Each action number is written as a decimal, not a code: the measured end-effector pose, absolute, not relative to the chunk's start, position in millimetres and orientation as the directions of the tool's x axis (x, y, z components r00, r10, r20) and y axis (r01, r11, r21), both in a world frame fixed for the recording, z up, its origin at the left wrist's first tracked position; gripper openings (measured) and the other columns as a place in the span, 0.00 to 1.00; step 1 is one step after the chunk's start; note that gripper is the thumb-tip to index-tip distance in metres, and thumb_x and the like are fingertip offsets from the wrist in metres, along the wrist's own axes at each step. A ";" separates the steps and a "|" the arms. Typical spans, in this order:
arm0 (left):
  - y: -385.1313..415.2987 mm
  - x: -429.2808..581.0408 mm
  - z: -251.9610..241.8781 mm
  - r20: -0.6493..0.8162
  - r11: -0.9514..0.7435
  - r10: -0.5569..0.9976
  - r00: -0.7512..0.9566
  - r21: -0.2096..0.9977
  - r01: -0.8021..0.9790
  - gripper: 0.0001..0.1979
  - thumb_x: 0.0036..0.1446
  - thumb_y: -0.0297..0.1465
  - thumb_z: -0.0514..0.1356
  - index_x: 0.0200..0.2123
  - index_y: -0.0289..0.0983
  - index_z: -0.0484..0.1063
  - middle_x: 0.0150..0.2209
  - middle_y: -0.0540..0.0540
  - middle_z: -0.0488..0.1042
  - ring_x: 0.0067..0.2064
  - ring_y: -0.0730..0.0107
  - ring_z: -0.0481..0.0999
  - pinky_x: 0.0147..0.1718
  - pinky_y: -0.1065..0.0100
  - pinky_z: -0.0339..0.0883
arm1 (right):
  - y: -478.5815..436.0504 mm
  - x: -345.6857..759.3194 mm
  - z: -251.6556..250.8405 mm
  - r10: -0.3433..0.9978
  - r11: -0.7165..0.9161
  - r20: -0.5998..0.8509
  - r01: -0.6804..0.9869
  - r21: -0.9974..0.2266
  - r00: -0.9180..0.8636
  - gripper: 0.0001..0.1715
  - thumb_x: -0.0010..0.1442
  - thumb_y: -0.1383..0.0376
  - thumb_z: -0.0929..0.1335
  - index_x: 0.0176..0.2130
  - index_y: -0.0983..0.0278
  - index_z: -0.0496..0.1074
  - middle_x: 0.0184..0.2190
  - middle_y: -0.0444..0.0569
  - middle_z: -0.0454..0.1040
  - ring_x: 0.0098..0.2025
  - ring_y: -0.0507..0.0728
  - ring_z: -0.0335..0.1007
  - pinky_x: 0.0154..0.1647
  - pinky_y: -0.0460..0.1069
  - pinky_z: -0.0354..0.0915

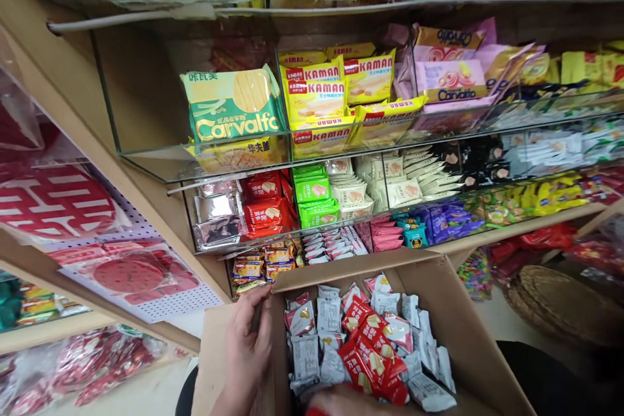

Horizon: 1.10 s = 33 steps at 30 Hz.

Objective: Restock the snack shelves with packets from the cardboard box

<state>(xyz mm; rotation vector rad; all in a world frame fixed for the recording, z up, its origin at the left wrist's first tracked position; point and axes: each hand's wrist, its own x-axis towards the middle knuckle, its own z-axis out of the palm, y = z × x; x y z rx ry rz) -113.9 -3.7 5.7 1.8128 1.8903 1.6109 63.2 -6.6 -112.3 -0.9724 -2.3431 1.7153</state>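
Note:
My left hand (248, 344) grips the left wall of an open cardboard box (468, 351), fingers curled over its edge. The box holds several small snack packets, red ones (373, 348) and white-grey ones (327, 315). My right hand (344, 402) shows only partly at the bottom edge, low inside the box among the packets; its fingers are hidden. Just behind the box stand glass-fronted shelves of snacks.
Green Carvalfo packs (233, 107), yellow Kaman packs (336, 88) and pink packs (451, 75) fill the upper glass shelf. Lower bins hold red (266, 205), green (314, 198) and white (390, 182) packets. Red paper decorations (53, 201) hang at left. A woven basket (560, 302) sits at right.

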 end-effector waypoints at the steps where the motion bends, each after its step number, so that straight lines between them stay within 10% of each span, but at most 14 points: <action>1: -7.0 -109.2 5.9 0.517 -0.234 0.780 -0.352 0.763 0.602 0.10 0.53 0.32 0.56 0.39 0.40 0.69 0.38 0.47 0.75 0.41 0.68 0.75 0.43 0.64 0.69 | -4.8 67.3 -103.6 0.603 0.038 -0.318 0.425 -0.904 -0.731 0.09 0.46 0.60 0.64 0.30 0.57 0.70 0.25 0.45 0.73 0.29 0.58 0.71 0.27 0.49 0.62; 5: -14.0 -78.5 7.5 0.181 -0.121 0.873 -0.453 0.980 0.159 0.18 0.48 0.38 0.60 0.44 0.41 0.67 0.44 0.46 0.74 0.46 0.67 0.73 0.45 0.66 0.68 | 12.4 80.8 -51.3 0.739 -0.579 -0.443 -0.144 -0.802 -0.507 0.23 0.52 0.55 0.60 0.45 0.62 0.61 0.13 0.38 0.62 0.16 0.53 0.64 0.21 0.48 0.62; 8: -10.4 -54.7 12.9 -0.099 0.066 0.940 -0.326 0.991 -0.113 0.26 0.43 0.39 0.64 0.47 0.39 0.65 0.47 0.43 0.73 0.48 0.64 0.72 0.45 0.65 0.68 | 27.7 87.5 -12.4 0.845 -0.511 -0.312 -0.488 -0.708 -0.434 0.18 0.49 0.58 0.65 0.40 0.62 0.62 0.16 0.37 0.63 0.20 0.51 0.64 0.24 0.47 0.63; 18: -7.6 -31.1 27.8 -0.360 0.236 0.913 -0.190 0.849 -0.474 0.21 0.38 0.33 0.68 0.39 0.35 0.71 0.35 0.45 0.77 0.37 0.63 0.77 0.34 0.66 0.72 | 32.3 93.4 2.6 0.942 -0.294 -0.162 -0.488 -0.822 -0.295 0.20 0.53 0.49 0.66 0.28 0.64 0.69 0.23 0.44 0.70 0.23 0.49 0.62 0.22 0.43 0.58; 23: -13.8 -18.5 22.5 -0.339 0.094 0.898 -0.280 0.771 -0.630 0.18 0.42 0.32 0.66 0.39 0.36 0.70 0.39 0.44 0.76 0.40 0.65 0.76 0.35 0.67 0.71 | 20.8 88.8 6.8 0.935 -0.261 -0.106 -0.453 -0.852 -0.338 0.16 0.50 0.56 0.70 0.37 0.62 0.69 0.34 0.44 0.73 0.38 0.51 0.68 0.40 0.45 0.62; 28: -22.2 -29.6 15.1 -0.212 0.070 0.910 -0.358 0.926 -0.371 0.18 0.45 0.37 0.64 0.39 0.36 0.67 0.39 0.43 0.75 0.37 0.67 0.76 0.33 0.68 0.70 | 32.6 93.0 20.0 0.946 -0.066 0.027 -0.275 -0.959 -0.324 0.14 0.56 0.56 0.65 0.39 0.62 0.66 0.37 0.46 0.73 0.37 0.52 0.68 0.42 0.48 0.62; 33: -24.5 -67.9 17.9 0.276 -0.169 0.850 -0.449 0.950 0.264 0.14 0.49 0.35 0.60 0.40 0.39 0.67 0.38 0.45 0.76 0.38 0.67 0.76 0.38 0.65 0.70 | 81.0 89.2 81.5 0.823 0.510 0.400 0.214 -0.833 -0.403 0.12 0.60 0.59 0.61 0.40 0.64 0.66 0.35 0.50 0.72 0.36 0.55 0.67 0.38 0.49 0.62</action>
